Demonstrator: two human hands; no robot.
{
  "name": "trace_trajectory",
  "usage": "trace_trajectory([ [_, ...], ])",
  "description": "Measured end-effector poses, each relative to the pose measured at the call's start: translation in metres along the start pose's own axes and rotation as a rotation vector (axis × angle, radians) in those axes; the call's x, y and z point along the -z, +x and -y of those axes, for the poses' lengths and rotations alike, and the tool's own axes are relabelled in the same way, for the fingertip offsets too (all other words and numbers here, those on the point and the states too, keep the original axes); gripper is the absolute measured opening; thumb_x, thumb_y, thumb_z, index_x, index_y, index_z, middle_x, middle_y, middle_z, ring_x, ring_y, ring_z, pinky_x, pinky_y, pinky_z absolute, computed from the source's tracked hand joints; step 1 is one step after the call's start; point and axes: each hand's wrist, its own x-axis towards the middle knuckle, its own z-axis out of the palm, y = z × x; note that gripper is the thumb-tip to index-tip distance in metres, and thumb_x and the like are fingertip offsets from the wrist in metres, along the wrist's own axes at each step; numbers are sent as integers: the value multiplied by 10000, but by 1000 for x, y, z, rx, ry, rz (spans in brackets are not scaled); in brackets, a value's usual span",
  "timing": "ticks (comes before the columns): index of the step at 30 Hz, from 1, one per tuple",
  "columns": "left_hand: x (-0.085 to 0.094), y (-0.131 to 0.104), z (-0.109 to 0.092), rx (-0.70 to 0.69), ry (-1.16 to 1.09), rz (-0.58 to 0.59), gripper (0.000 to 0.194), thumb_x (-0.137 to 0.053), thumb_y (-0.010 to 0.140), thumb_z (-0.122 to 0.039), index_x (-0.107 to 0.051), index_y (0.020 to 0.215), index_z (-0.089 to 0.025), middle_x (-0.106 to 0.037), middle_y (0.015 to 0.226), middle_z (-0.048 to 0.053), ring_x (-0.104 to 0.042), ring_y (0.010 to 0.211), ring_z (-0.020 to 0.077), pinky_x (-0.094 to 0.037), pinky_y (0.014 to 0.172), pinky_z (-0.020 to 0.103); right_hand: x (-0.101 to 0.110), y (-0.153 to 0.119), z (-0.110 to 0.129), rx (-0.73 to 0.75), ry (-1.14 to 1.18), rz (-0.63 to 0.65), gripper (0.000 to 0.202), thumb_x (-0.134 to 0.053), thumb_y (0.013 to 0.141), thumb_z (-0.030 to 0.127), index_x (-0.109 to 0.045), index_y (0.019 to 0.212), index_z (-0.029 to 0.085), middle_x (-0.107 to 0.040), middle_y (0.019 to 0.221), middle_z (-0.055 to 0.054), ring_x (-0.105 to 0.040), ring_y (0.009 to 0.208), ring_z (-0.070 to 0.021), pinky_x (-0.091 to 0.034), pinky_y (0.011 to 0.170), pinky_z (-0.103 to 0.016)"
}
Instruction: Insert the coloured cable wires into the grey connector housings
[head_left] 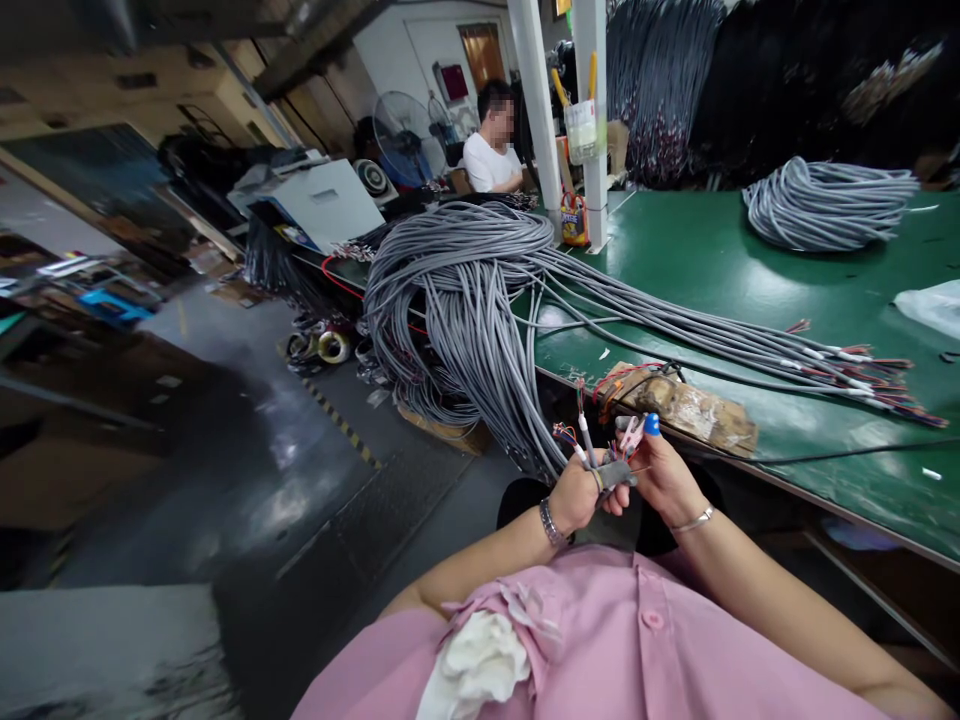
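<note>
Close in front of my body, my left hand (576, 492) is closed around grey cables (587, 440), their stripped ends and thin coloured wires pointing up. A grey band or sleeve (616, 474) covers a digit or cable at its fingertips; I cannot tell which. Beside it, my right hand (664, 478) pinches a small pale pink piece (631, 432), perhaps a clip, against the coloured wires. A blue cover (651, 424) sits on one of its fingertips. Left of my hands, a thick bundle of grey cables (465, 320) hangs over the table edge.
On the green table (675, 240) lie a wooden block wrapped in tape (690, 408), cable ends with bared wires (862, 375), a coiled grey cable (829, 205) and a plastic bag (934, 305). White posts (536, 110) rise behind. A person (491, 150) sits farther back.
</note>
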Motion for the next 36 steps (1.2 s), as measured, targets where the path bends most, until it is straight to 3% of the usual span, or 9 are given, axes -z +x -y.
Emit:
trace_trajectory([
  [6,1,0,2,28,19,9,409,-648,737,-508,-593,657,-111,-605,517,26,-509,368,83,-355,375,191,1,0,-1,-39,41,-68,442,-629,726,637,-658,750,196,-664,695,-42,-598,580,-175,-493,545,-306],
  [10,2,0,3,22,-2,18,406,-665,722,-506,-593,662,-112,-605,513,25,-505,362,84,-375,373,191,4,-2,-2,-87,59,-5,491,-559,745,685,-656,849,216,-654,713,-33,-598,586,-183,-493,565,-325],
  [14,3,-6,3,18,3,15,402,-667,730,-501,-604,670,-109,-609,522,29,-513,366,85,-377,376,185,4,-7,2,-140,122,50,544,-480,775,715,-655,830,202,-651,729,-45,-588,601,-174,-487,582,-320],
  [20,-2,-14,-3,-6,27,-35,386,-659,756,-479,-612,679,-103,-610,529,30,-524,383,89,-380,390,191,5,-13,4,-90,41,18,352,-607,800,543,-670,830,198,-631,702,-25,-544,573,-142,-463,555,-286],
  [24,-4,-11,-3,-25,23,-75,387,-651,760,-474,-595,646,-109,-606,523,26,-518,380,86,-358,387,191,7,-11,-1,-6,10,-26,392,-584,801,580,-672,793,199,-639,724,-29,-526,558,-134,-470,561,-287],
  [30,-5,-4,2,-39,2,-92,382,-635,766,-484,-590,670,-117,-611,531,25,-506,370,80,-337,381,189,3,-9,-3,-40,-29,42,458,-558,768,654,-659,825,210,-635,673,-35,-545,495,-175,-461,493,-332],
  [36,-4,-3,4,-22,-3,-105,394,-634,766,-493,-576,659,-119,-604,516,25,-507,362,86,-318,364,183,-3,-9,-2,1,-67,24,460,-589,741,658,-655,813,209,-618,620,-24,-549,480,-179,-468,510,-344],
])
